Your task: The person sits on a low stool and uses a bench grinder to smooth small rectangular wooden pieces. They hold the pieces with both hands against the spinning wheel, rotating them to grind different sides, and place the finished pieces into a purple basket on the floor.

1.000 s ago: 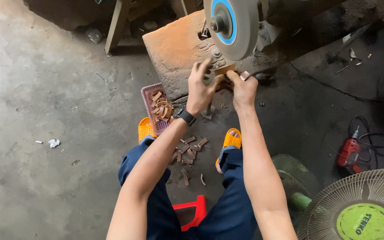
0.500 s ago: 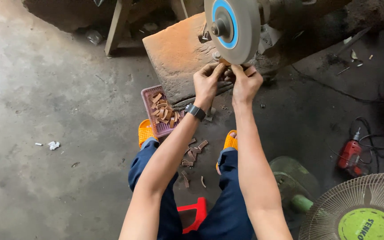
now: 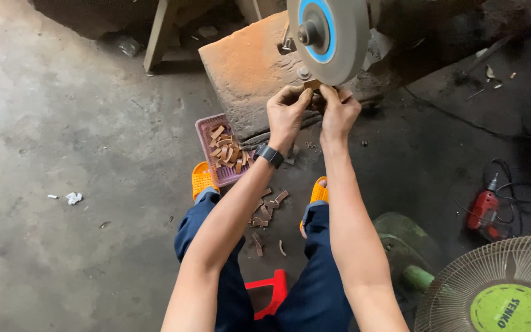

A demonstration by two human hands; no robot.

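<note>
Left hand (image 3: pixel 287 114) and right hand (image 3: pixel 338 114) pressed together, 2 sets of fingertips pinching small brown piece (image 3: pixel 312 85) against grinding wheel (image 3: pixel 329 38) lower edge.

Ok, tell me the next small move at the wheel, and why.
Probably ease the small brown piece lightly along the rim of the grinding wheel. Both the left hand and right hand pinch it right at the wheel's lower edge, fingertips close.
</note>
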